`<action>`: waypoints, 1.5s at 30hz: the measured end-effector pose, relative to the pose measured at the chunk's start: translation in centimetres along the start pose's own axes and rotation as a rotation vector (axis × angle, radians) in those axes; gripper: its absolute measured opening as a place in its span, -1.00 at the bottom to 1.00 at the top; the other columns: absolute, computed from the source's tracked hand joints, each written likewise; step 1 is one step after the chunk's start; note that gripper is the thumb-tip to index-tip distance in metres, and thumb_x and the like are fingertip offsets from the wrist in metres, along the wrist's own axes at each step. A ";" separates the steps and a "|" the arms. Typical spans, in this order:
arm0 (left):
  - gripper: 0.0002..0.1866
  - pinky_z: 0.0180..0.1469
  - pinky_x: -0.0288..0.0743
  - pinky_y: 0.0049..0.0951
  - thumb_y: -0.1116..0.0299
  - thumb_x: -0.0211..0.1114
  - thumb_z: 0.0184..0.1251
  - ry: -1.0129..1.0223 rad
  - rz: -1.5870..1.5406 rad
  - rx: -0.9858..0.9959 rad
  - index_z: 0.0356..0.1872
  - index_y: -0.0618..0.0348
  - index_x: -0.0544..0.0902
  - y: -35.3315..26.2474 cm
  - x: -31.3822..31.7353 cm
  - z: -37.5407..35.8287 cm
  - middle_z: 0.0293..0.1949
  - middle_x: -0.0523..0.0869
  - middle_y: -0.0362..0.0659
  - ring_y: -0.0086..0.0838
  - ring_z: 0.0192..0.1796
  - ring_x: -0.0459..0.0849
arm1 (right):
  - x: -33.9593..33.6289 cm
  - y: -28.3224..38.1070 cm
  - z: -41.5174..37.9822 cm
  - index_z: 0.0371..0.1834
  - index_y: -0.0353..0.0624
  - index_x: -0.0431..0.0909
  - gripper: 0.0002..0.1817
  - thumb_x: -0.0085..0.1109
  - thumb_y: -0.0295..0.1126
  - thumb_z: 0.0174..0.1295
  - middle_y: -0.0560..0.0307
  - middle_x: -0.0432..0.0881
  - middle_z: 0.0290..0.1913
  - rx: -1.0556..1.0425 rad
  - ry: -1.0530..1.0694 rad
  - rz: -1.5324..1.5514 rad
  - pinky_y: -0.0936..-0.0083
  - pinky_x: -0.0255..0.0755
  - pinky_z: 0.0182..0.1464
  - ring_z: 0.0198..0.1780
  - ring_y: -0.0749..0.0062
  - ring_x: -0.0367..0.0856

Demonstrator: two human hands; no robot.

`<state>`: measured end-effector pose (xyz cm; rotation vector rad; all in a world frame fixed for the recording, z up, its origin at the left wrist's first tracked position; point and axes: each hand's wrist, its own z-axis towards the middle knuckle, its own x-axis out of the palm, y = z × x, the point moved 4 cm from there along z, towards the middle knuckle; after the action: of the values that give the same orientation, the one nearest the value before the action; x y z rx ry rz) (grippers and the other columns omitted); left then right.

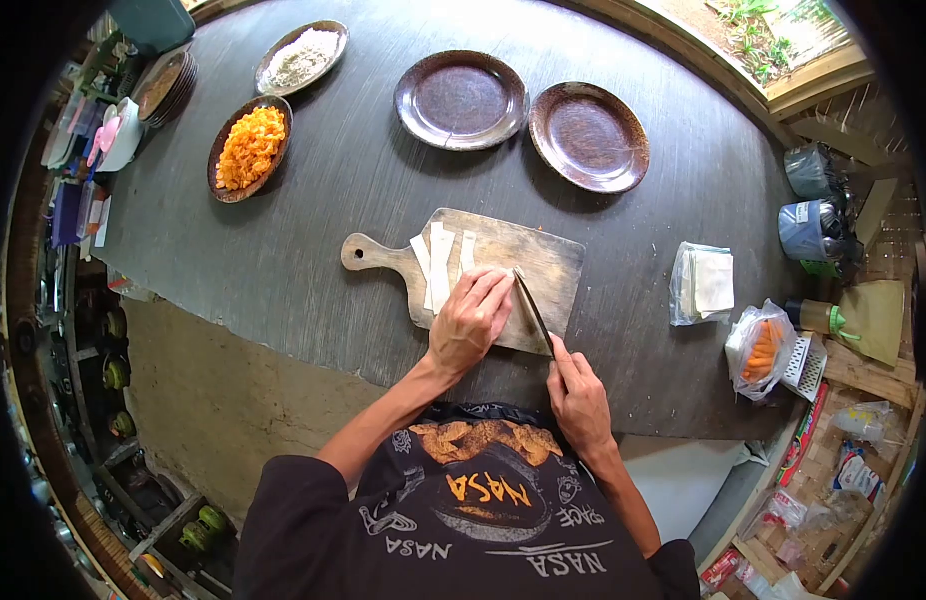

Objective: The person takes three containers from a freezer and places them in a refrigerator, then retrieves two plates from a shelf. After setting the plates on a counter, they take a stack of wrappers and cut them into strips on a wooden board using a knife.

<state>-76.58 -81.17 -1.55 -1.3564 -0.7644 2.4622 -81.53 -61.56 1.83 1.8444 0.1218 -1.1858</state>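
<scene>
A wooden cutting board (548, 250) with a handle lies on the dark table in front of me. Several pale, flat dough strips (441, 262) rest on its left half, some overlapping. My left hand (470, 322) presses down on the board with bent fingers drawn together, holding a pale dough sheet that is mostly hidden beneath them. Wrapped round the handle of a knife (534, 308) is my right hand (579, 400). The blade stands against the board just right of my left fingertips.
Two brown plates (461, 98) (589, 138) stand beyond the board. At the left are an orange shredded food bowl (218, 160) and a white powder dish (333, 72). Wrapped pale sheets (713, 282), bagged carrots (761, 350) and a grater (807, 368) lie at the right.
</scene>
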 end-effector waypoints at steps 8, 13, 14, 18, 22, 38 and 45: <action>-0.70 0.17 0.63 -0.29 0.57 0.42 0.26 -0.038 -0.031 -0.004 0.02 0.34 0.73 -0.2 -0.3 0.3 -0.02 0.76 -0.05 -0.19 0.08 0.69 | -0.4 0.1 0.2 0.49 -0.15 0.46 -0.49 0.13 -0.47 0.47 -0.03 0.52 -0.27 -0.009 -0.012 0.004 0.14 0.56 -0.25 -0.36 0.03 0.63; -0.70 0.17 0.63 -0.29 0.57 0.42 0.26 -0.037 -0.031 -0.010 0.03 0.34 0.73 -0.2 -0.4 0.3 -0.02 0.76 -0.06 -0.19 0.07 0.69 | -0.2 0.3 0.3 0.50 -0.13 0.47 -0.48 0.14 -0.47 0.46 -0.02 0.51 -0.29 -0.014 -0.002 -0.003 0.13 0.56 -0.26 -0.38 0.03 0.62; -0.70 0.20 0.63 -0.30 0.55 0.42 0.27 -0.028 -0.025 -0.010 0.03 0.37 0.73 -0.3 -0.4 0.3 -0.01 0.76 -0.04 -0.19 0.09 0.69 | -0.1 0.2 0.3 0.50 -0.12 0.46 -0.47 0.14 -0.47 0.46 -0.01 0.51 -0.29 -0.016 -0.003 -0.002 0.13 0.57 -0.27 -0.38 0.03 0.63; -0.70 0.18 0.63 -0.29 0.57 0.42 0.27 -0.033 -0.027 -0.010 0.03 0.35 0.73 -0.3 -0.4 0.4 -0.01 0.75 -0.05 -0.19 0.08 0.69 | 0.0 0.3 0.3 0.52 -0.12 0.44 -0.46 0.15 -0.46 0.46 -0.01 0.51 -0.27 -0.019 -0.004 -0.043 0.12 0.57 -0.29 -0.39 0.02 0.63; -0.71 0.18 0.63 -0.29 0.57 0.41 0.28 -0.033 -0.030 -0.010 0.03 0.35 0.72 -0.3 -0.4 0.5 -0.02 0.75 -0.05 -0.19 0.08 0.69 | 0.3 0.6 0.2 0.52 -0.11 0.42 -0.45 0.15 -0.45 0.46 -0.01 0.50 -0.27 -0.013 0.008 -0.064 0.11 0.57 -0.30 -0.39 0.00 0.63; -0.69 0.27 0.60 -0.29 0.52 0.41 0.29 -0.001 -0.017 -0.003 0.05 0.40 0.72 0.1 0.0 -0.1 0.01 0.77 -0.01 -0.19 0.14 0.69 | 0.6 -0.2 -0.2 0.53 -0.12 0.42 -0.45 0.13 -0.47 0.47 -0.03 0.51 -0.27 -0.029 -0.009 0.014 0.10 0.57 -0.25 -0.36 0.00 0.63; -0.71 0.26 0.61 -0.29 0.53 0.40 0.30 -0.011 -0.022 -0.012 0.02 0.40 0.73 -0.1 -0.3 0.2 0.00 0.78 -0.01 -0.19 0.13 0.69 | 0.4 0.2 0.3 0.53 -0.10 0.42 -0.45 0.14 -0.46 0.47 -0.02 0.49 -0.29 -0.019 0.004 -0.012 0.09 0.58 -0.27 -0.39 -0.01 0.63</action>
<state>-76.58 -81.25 -1.17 -1.3324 -0.7934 2.4543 -81.43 -62.05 1.59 1.8316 0.1461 -1.1849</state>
